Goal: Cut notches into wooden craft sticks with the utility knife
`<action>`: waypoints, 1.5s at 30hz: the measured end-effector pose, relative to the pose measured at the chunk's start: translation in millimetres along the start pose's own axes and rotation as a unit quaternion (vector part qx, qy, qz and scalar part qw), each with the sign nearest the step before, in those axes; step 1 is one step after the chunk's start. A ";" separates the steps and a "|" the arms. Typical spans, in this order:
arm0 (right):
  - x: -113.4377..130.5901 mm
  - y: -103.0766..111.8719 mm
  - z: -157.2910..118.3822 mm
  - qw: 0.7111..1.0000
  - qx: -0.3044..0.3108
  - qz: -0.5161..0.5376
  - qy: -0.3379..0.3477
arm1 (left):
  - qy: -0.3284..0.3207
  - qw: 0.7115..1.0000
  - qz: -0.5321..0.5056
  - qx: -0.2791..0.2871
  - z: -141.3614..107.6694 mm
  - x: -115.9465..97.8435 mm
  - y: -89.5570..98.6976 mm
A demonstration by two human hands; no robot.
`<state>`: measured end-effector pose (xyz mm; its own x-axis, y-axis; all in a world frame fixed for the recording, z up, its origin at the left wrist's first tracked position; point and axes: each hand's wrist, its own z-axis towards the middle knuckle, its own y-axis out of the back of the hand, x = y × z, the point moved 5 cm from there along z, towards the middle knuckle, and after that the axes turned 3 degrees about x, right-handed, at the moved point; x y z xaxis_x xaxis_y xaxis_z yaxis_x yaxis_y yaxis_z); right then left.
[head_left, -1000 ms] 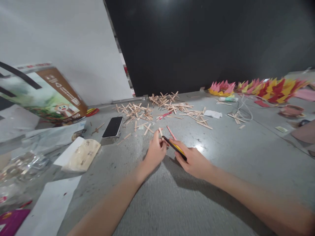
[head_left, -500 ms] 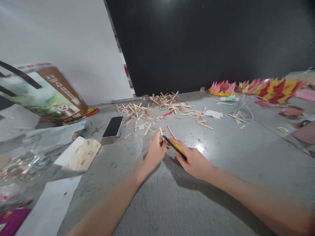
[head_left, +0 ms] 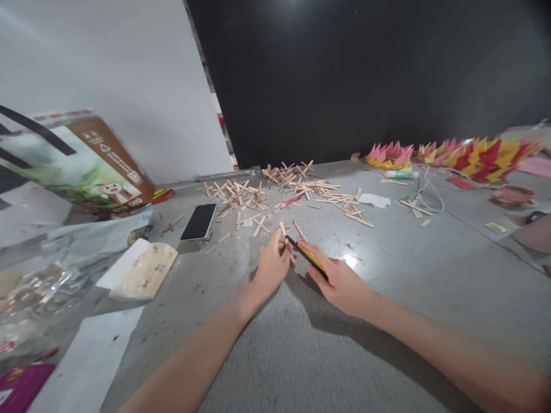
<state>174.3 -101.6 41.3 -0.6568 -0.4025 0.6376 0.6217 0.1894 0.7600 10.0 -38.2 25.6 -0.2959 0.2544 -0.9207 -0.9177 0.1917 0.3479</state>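
Observation:
My left hand (head_left: 274, 258) pinches a short pale craft stick (head_left: 282, 228) whose tip stands up past the fingers. In my right hand (head_left: 338, 281) is a black and yellow utility knife (head_left: 312, 260), its front end meeting the stick at the left fingertips. The cut itself, if any, is too small to make out. A pink striped stick or straw (head_left: 299, 230) shows just behind the knife. Beyond both hands lies a loose pile of craft sticks (head_left: 245, 196), several of them crossed over one another.
A phone (head_left: 198, 221) rests left of my hands, near a roll of tape (head_left: 146, 269) and a white sheet (head_left: 92, 355). A printed bag (head_left: 103, 166) stands far left. Folded paper pieces (head_left: 482, 158), a glue stick (head_left: 401, 174) and a white cable (head_left: 430, 192) lie at right.
Both hands keep nearly the same place and grip. The knife and stick have barely shifted; the whole view has moved very slightly.

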 end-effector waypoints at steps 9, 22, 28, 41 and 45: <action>1.9 4.7 0.4 0.998 -0.024 0.057 0.002 | 0.007 1.000 0.010 -0.009 -0.9 -1.1 0.3; 3.5 4.9 3.0 0.993 -0.043 0.106 0.003 | 0.009 0.999 0.009 -0.037 -2.3 -1.5 0.6; 3.0 7.2 3.6 0.991 -0.056 0.116 -0.021 | 0.017 0.999 0.007 -0.033 -2.7 -4.2 0.7; 4.1 9.1 1.4 0.994 -0.067 0.077 -0.036 | 0.015 0.998 0.064 0.007 -5.1 3.1 -7.3; 6.7 23.6 6.7 0.995 -0.052 0.080 -0.042 | -0.007 0.993 0.118 0.008 -3.6 5.8 -10.7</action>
<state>181.7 -93.8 64.4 -0.5767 -0.2986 0.7604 0.7588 0.1490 0.6340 17.1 -42.2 15.9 -0.4986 0.3072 -0.8106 -0.8186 0.1408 0.5569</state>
